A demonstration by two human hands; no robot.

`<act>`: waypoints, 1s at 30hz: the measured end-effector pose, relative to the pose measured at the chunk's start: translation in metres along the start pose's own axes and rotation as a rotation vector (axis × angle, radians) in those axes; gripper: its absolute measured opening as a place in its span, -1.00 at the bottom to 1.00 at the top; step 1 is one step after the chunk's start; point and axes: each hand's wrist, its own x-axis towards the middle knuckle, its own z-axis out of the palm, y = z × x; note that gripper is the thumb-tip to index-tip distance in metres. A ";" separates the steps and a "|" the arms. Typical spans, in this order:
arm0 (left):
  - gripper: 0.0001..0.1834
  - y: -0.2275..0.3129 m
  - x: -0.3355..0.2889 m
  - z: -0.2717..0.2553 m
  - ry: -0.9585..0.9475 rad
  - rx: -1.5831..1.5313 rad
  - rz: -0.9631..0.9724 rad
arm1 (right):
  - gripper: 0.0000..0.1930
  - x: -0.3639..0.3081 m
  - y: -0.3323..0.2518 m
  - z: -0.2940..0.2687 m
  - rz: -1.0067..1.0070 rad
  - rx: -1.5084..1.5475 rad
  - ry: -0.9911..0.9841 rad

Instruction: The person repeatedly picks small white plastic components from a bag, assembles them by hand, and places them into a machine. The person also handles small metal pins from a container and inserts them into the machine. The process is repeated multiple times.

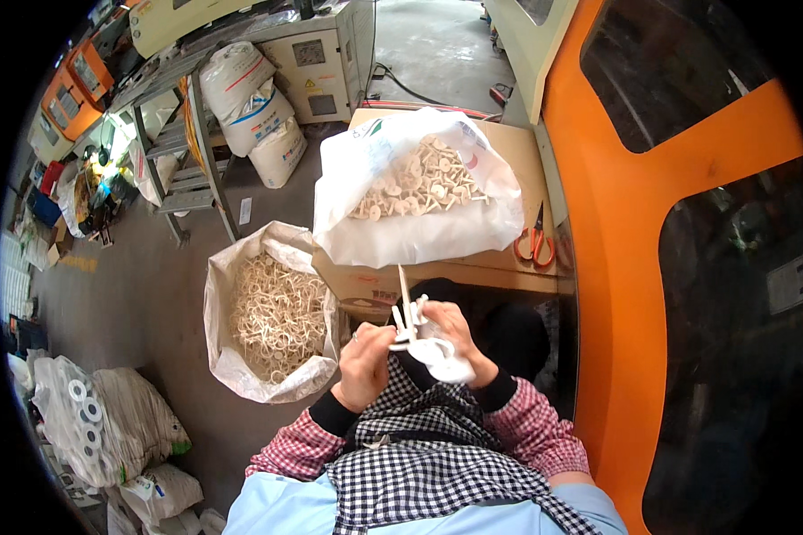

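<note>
My left hand [364, 364] and my right hand [459, 334] come close together in front of my lap, fingers closed. Between them is a white plastic moulded piece [405, 308] with a long tapered spike pointing up and shorter pegs beside it. My left fingertips pinch its left side, while the right fingers grip its other side. Smooth, rounded white pieces [442, 360] hang under my right hand; whether they are joined to the spike is unclear. Just beyond stands an open white bag [401, 242] full of small off-white disc-headed pegs [428, 183].
A white sack [227, 357] of curled plastic scraps [278, 312] stands on the floor at left. Red-handled scissors [535, 245] lie on the cardboard box [509, 152] under the bag. An orange machine [617, 267] walls off the right. Stacked sacks [252, 111] stand beside a metal step frame [207, 169].
</note>
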 end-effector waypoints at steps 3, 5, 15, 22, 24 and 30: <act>-0.72 -0.007 0.005 -0.002 -0.035 0.039 0.046 | -0.60 0.035 -0.020 -0.012 0.228 -0.124 -0.076; -0.77 -0.011 0.009 -0.003 -0.060 -0.014 -0.160 | -0.58 0.090 -0.008 -0.035 0.241 -0.091 0.117; -0.89 -0.013 0.012 0.017 0.131 -0.728 -0.945 | -0.70 0.038 -0.023 -0.020 -0.049 -0.461 -0.482; -0.89 0.000 0.003 0.021 0.032 -0.650 -0.838 | -0.79 -0.006 -0.039 -0.012 -0.297 -0.655 -0.250; -0.87 -0.001 0.004 0.016 -0.053 -0.721 -0.927 | -0.75 -0.013 -0.044 -0.010 -0.302 -0.688 -0.237; -0.84 0.004 0.016 0.003 -0.142 -1.042 -1.145 | -0.67 -0.015 -0.056 -0.020 -0.430 -0.765 -0.354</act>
